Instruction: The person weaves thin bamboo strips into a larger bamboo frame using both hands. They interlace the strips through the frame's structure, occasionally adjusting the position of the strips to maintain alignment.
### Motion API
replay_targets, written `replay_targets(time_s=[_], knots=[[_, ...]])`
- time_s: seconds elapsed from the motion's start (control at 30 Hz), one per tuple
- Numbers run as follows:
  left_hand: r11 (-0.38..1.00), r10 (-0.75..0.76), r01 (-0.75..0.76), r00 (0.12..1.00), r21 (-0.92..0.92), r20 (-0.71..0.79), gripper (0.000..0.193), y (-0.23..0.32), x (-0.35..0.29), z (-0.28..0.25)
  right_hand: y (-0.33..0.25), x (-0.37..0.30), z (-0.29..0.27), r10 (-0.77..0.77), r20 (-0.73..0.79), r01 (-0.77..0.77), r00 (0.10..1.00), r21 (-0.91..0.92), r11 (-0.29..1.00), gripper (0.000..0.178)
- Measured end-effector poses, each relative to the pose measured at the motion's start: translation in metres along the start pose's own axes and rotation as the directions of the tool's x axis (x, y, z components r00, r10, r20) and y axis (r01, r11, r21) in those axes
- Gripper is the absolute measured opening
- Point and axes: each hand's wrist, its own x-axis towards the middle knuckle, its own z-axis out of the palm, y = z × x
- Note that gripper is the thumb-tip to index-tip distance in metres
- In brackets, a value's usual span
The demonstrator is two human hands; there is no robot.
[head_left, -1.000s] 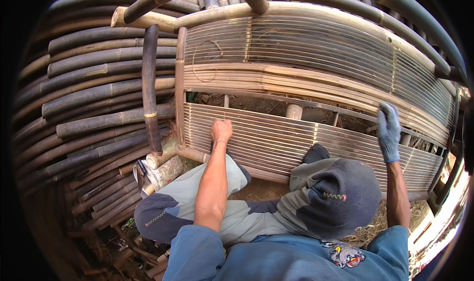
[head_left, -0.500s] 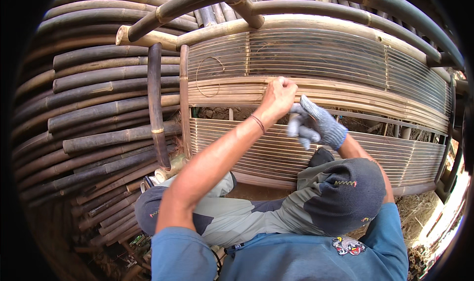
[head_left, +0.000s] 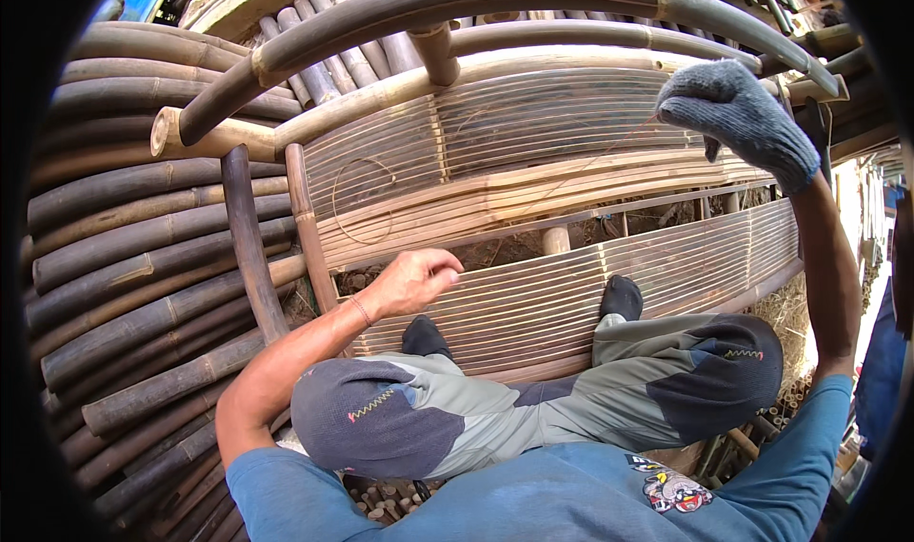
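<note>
My right hand (head_left: 728, 113), in a grey knitted glove, is raised over the far right of a bamboo bench. Its fingers are closed on a thin brown strand (head_left: 609, 140), which trails down and left across the slats. Below and left, my bare left hand (head_left: 416, 280) hovers by the near slatted panel (head_left: 533, 299) with fingers curled; what they hold, if anything, is hidden. A bundle of pale bamboo strips (head_left: 533, 185) runs along the bench's middle. At its left end, a loop of thin strand (head_left: 364, 199) lies over strips and far slats (head_left: 552, 113).
A curved dark bamboo rail (head_left: 457, 4) arches over the bench's far side. Thick bamboo poles (head_left: 162, 199) are stacked on the left. Between the panels is a gap with a crossbar (head_left: 555, 240). My dark-covered feet (head_left: 621, 297) rest on the near panel.
My right hand has swung up and right, drawing out the strand. My left hand has dropped down and left from the strips. The view has shifted, and my knees have spread.
</note>
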Motion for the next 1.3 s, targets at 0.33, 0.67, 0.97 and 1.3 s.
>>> replay_targets(time_s=[0.33, 0.67, 0.97, 1.3], knots=[[0.952, -0.169, 0.251, 0.907, 0.175, -0.385, 0.030, -0.177, 0.011, 0.061, 0.037, 0.034, 0.287, -0.023, 0.318, 0.239, 0.948, -0.661, 0.711, 0.017], [0.959, -0.277, 0.283, 0.927, -0.011, -0.252, 0.038, -0.176, 0.037, 0.065, 0.037, 0.098, 0.492, 0.076, 0.429, -0.035, 0.900, -0.104, 0.994, 0.026], [0.974, -0.207, 0.128, 0.844, -0.189, -0.495, 0.020, -0.160, -0.002, 0.070, -0.003, 0.046, 0.440, -0.079, 0.000, 0.079, 0.997, -0.134, 0.988, 0.034], [0.992, -0.117, 0.125, 0.922, -0.002, -0.370, 0.027, -0.136, -0.019, 0.054, 0.026, -0.104, 0.381, 0.114, 0.934, 0.509, 0.338, -0.284, 0.813, 0.017]])
